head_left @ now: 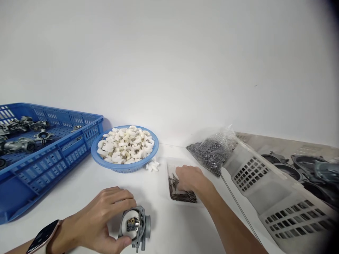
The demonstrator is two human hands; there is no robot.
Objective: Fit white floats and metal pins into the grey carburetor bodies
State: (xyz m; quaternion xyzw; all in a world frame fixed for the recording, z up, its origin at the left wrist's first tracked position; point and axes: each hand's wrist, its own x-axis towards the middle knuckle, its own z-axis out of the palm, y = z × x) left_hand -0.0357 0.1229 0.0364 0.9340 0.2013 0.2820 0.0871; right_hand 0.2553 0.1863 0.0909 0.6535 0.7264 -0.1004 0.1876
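Observation:
My left hand (106, 215) grips a grey metal carburetor (147, 225) on the white table, thumb and fingers on its left side. Its open bowl side faces up at me, showing a white ring-like part and brass jets inside. Over at the shallow white tray (167, 201), my right hand (192, 178) reaches down with fingers drawn together. Thin dark metal pins (173, 188) lie in that tray around the fingertips. The fingertips are turned away, so what they pinch, if anything, is hidden.
A blue basket (95, 157) full of white plastic floats stands behind, a few small white pieces (153, 165) beside it. A blue crate (76, 151) with carburetors is at left. A clear bag of small dark parts (212, 150) and a grey crate (275, 197) are at right.

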